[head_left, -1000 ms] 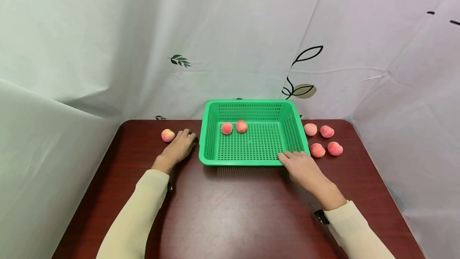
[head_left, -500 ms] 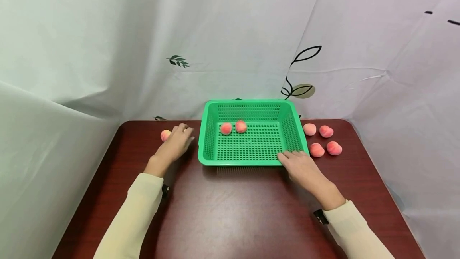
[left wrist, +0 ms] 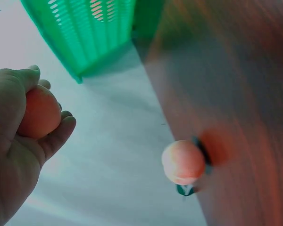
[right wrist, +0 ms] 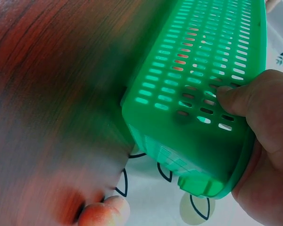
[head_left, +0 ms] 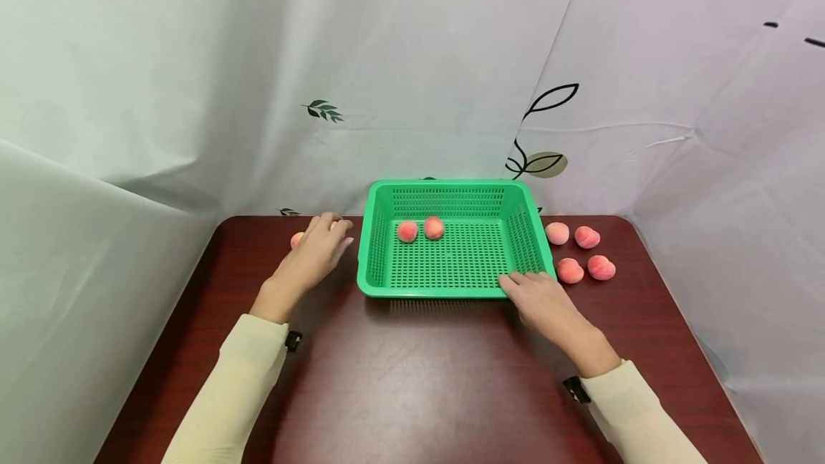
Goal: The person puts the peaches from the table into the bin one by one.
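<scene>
Already, two peaches [head_left: 407, 231] lie inside the basket [head_left: 438, 292]. Left of it, my left hand [head_left: 314, 250] holds a third peach [left wrist: 40, 113], seemingly lifted, near a loose peach [head_left: 296, 240]; four peaches [head_left: 570, 271] lie outside, right of the basket, whose near right corner my right hand [head_left: 538, 301] grips.

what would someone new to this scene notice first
Probably the bright green basket near the far edge of the dark red table, with two peaches in its left half. The right hand grips its near right corner, and four more peaches lie on the table to the right. To its left, the left hand holds a peach, visible in the left wrist view.
</scene>
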`<state>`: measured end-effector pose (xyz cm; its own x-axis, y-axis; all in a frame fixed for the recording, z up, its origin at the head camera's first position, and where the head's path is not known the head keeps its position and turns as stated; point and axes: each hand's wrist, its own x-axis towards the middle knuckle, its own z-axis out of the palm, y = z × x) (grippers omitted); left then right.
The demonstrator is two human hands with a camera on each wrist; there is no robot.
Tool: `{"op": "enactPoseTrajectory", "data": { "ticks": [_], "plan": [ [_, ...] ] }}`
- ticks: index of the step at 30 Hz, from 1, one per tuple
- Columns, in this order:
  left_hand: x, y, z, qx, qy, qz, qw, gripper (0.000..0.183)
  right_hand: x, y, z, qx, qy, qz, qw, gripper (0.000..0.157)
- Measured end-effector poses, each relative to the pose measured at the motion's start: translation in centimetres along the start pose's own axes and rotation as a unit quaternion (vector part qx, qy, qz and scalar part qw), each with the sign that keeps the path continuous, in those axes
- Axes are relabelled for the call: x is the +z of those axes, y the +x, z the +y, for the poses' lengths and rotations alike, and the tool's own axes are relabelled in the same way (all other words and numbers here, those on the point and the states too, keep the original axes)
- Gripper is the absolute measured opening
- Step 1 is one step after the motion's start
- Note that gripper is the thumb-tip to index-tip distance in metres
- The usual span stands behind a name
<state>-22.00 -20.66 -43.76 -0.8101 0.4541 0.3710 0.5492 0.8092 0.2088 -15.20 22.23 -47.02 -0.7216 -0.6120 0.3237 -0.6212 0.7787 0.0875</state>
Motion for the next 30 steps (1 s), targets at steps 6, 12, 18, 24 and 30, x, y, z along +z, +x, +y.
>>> {"op": "enactPoseTrajectory", "data": {
  "ticks": [6,12,18,24,30],
  "plan": [
    [-0.8,0.8,1.1,0.024,-0.009,0.016,0.9995,0.022,0.0,0.1,-0.1,0.002,0.002,-0.002,1.000,0.026],
    [-1.9,1.7,2.6,0.035,-0.013,0.006,0.9993,0.023,0.0,0.0,-0.1,0.004,0.004,-0.001,1.000,0.027],
    [-2.7,3.0,4.2,0.073,0.001,0.008,0.9973,0.027,-0.1,-0.1,0.0,0.000,0.003,0.008,1.000,0.026],
    [-3.0,4.4,5.7,0.103,0.012,0.005,0.9946,0.025,-0.1,-0.2,0.1,0.001,0.002,0.010,1.000,0.026],
    [-3.0,5.6,6.7,0.139,0.036,-0.007,0.9897,0.022,0.0,-0.1,0.0,0.003,0.004,0.002,1.000,0.026]
  ]
}}
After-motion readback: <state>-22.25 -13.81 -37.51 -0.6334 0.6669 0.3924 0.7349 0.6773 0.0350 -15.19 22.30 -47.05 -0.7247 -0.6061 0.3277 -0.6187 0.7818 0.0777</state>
